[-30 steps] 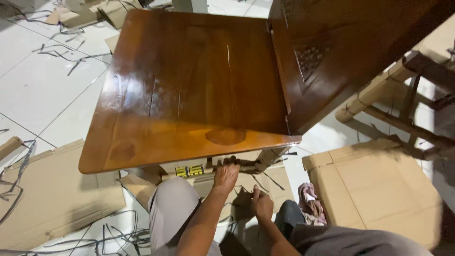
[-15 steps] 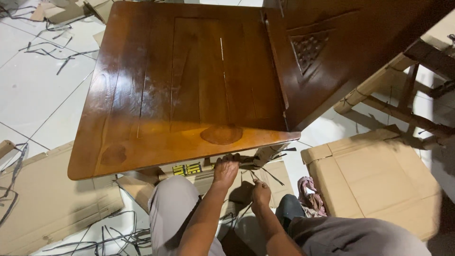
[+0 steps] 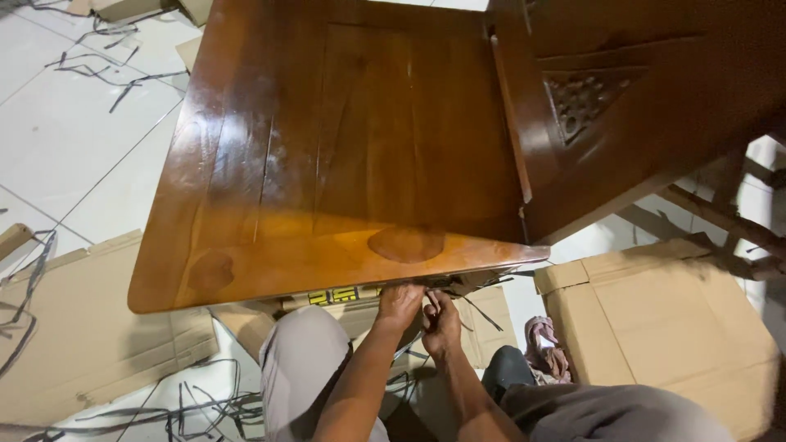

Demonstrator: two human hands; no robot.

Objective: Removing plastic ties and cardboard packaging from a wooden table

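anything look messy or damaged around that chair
Yes. Cut black strapping strips lie scattered over the white tile floor, with more by the flattened cardboard. The wooden chair seat shows pale streaks in its gloss. Both hands, left hand and right hand, work under its front edge.

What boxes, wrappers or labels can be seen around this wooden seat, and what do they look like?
Cardboard box: right, on the floor, plain brown, flaps shut.
Flat cardboard sheet: left, on the floor, plain brown.
Label strip: under the seat's front edge beside the left hand, yellow and black blocks.
Cardboard wrap: below the seat, brown, torn.
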